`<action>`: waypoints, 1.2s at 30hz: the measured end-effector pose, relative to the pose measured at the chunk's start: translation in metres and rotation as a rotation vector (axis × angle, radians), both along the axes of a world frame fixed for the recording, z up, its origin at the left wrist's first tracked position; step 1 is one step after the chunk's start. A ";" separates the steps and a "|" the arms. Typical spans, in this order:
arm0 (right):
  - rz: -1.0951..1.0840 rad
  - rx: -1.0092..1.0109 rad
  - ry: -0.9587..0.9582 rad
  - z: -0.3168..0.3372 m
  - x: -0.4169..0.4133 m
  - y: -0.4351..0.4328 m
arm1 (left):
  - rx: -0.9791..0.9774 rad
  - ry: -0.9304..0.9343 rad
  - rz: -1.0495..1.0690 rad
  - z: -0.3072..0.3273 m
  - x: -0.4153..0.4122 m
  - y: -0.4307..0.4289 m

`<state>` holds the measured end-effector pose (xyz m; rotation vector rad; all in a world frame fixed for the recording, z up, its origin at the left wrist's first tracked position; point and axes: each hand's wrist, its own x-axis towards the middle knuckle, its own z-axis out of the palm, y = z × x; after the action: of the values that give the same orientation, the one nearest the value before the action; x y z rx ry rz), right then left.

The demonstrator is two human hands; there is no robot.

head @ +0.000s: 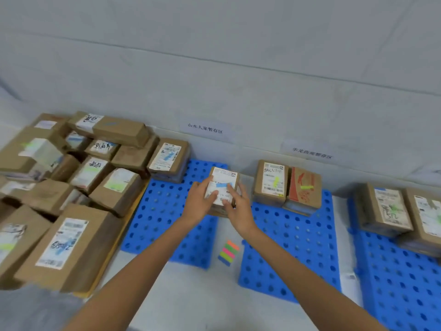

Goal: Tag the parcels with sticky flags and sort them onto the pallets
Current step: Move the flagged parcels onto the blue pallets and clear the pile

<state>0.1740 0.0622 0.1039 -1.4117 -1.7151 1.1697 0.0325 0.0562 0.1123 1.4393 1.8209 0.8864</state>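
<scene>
**Two hands on the blue-flag parcel**

Centre of the frame: the left hand [199, 201] and right hand [238, 206] both grip one small parcel [223, 180]. The left thumb lies across the white label with the fingers curled round the parcel's left side. The right thumb presses the label from the other side, with the fingers wrapped round the right edge. A blue flag [223, 185] is stuck across that label, between the two thumbs.

The parcel sits at the right edge of the left pallet [162, 211], just beside the gap to the middle pallet [293, 247]. Whether it rests there or is lifted, I cannot tell.

Below the hands, on the pale floor [191, 295] in that gap, lies the flag pad [229, 253], with its coloured strips fanned out.

At the left pallet's far corner stands a box [169, 158] with a blue mark. On the middle pallet, two boxes [272, 182] stand side by side and touching, each with a yellow-green flag. At the right edge of the frame, the right pallet [393, 271] carries more boxes [386, 209]. The left of the frame is filled by a loose pile [71, 187] of brown parcels. On the wall behind are two paper signs [205, 128].
</scene>
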 end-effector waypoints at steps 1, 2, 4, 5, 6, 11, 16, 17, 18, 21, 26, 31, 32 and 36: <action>0.018 -0.008 -0.002 -0.004 -0.013 0.011 | -0.025 0.017 -0.026 -0.005 -0.014 0.012; 0.022 -0.019 -0.005 -0.007 -0.025 0.022 | -0.049 0.039 -0.049 -0.011 -0.028 0.024; 0.079 -0.029 -0.044 -0.017 -0.046 0.046 | -0.106 0.079 -0.080 -0.026 -0.053 0.047; 0.125 -0.016 -0.074 -0.024 -0.056 0.055 | -0.127 0.104 -0.104 -0.036 -0.064 0.056; 0.156 0.001 -0.104 -0.031 -0.063 0.064 | -0.156 0.133 -0.140 -0.045 -0.074 0.064; 0.128 -0.042 0.021 -0.058 -0.087 0.084 | -0.223 0.373 -0.265 -0.074 -0.097 0.079; 0.311 0.212 -0.492 -0.069 -0.104 0.110 | 0.067 0.843 -0.054 -0.064 -0.126 0.099; 0.297 0.186 -0.481 -0.069 -0.106 0.115 | 0.046 0.882 -0.014 -0.063 -0.133 0.103; 0.303 0.191 -0.482 -0.072 -0.108 0.121 | -0.003 0.882 0.006 -0.064 -0.140 0.106; 0.272 0.204 -0.445 -0.068 -0.118 0.134 | -0.129 0.789 0.063 -0.078 -0.149 0.106; 0.109 -0.048 -0.129 -0.066 -0.130 0.139 | -0.185 0.816 0.033 -0.074 -0.151 0.108; 0.225 0.068 -0.532 -0.057 -0.117 0.135 | -0.232 0.819 -0.082 -0.057 -0.157 0.110; 0.216 0.067 -0.552 -0.051 -0.109 0.128 | -0.255 0.823 -0.104 -0.053 -0.155 0.107; 0.121 0.060 -0.334 -0.026 -0.059 0.095 | -0.131 0.761 -0.099 -0.039 -0.123 0.077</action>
<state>0.1152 0.1573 0.0782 -1.5514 -2.0717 0.9747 -0.0910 0.1334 0.0734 1.9164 2.2458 0.1459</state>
